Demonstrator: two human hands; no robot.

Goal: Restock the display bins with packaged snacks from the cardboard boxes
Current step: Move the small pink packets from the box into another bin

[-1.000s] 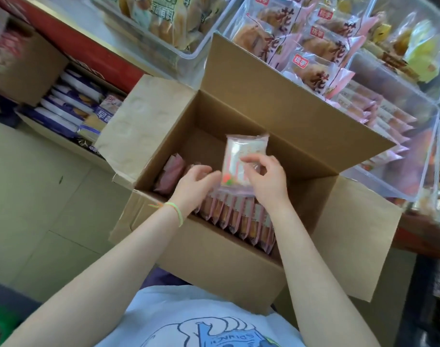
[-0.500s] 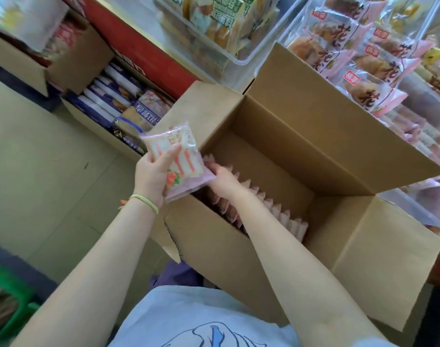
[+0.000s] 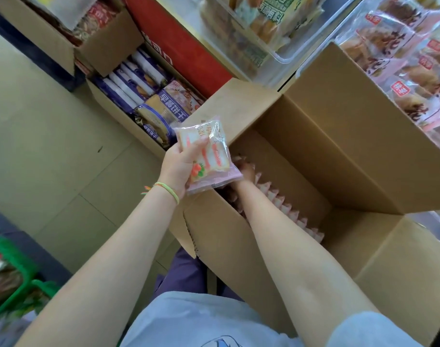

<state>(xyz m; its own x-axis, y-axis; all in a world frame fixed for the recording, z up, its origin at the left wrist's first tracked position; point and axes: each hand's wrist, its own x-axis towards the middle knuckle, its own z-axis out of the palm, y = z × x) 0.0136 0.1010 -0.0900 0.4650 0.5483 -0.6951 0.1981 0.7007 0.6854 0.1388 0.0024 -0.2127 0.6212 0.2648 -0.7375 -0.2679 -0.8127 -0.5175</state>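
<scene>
A big open cardboard box (image 3: 339, 151) stands in front of me, with a row of pink snack packs (image 3: 286, 209) on edge along its near wall. My left hand (image 3: 180, 166) holds one pink strawberry snack pack (image 3: 209, 156) above the box's left corner. My right hand (image 3: 244, 175) reaches down into the box among the packs; the held pack hides most of it, so its grip cannot be made out. Clear display bins (image 3: 271, 33) with packaged snacks sit on the shelf behind the box.
On the floor at left stands an open carton of blue biscuit packs (image 3: 144, 96), with another cardboard carton (image 3: 71, 33) behind it. A green basket (image 3: 16, 279) is at the lower left. Pink cake packs (image 3: 411, 78) fill the bin at upper right.
The pack passed from both hands over the box into my left hand alone, which carried it left. My right hand went down among the packs in the box.
</scene>
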